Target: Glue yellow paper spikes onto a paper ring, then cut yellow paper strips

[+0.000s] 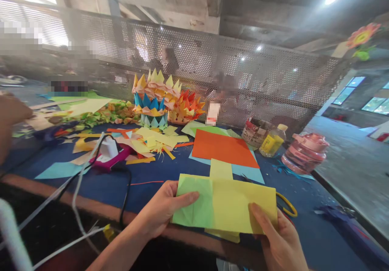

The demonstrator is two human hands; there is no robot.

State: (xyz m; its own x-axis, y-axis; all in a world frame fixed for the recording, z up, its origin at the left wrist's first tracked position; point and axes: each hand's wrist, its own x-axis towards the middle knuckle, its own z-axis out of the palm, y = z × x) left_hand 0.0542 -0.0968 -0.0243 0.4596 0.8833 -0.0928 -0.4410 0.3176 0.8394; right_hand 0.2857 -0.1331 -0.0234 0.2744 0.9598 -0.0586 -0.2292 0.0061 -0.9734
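A long yellow sheet of paper is stretched between my two hands, just above the table's front edge. At its left end lies a creased light green paper square; I cannot tell whether the two are joined. My left hand pinches the green end, thumb on top and fingers behind. Around the yellow sheet's right end my right hand is closed, its thumb pressed on the front. Behind the sheet, a pale yellow strip sticks up. Scissors with a yellow handle are partly hidden by the paper.
Orange paper tops a stack of coloured sheets. Folded paper crowns stand behind scraps and a magenta device with cables. A bottle, basket and pink jug are at right. Another person's hand shows at left.
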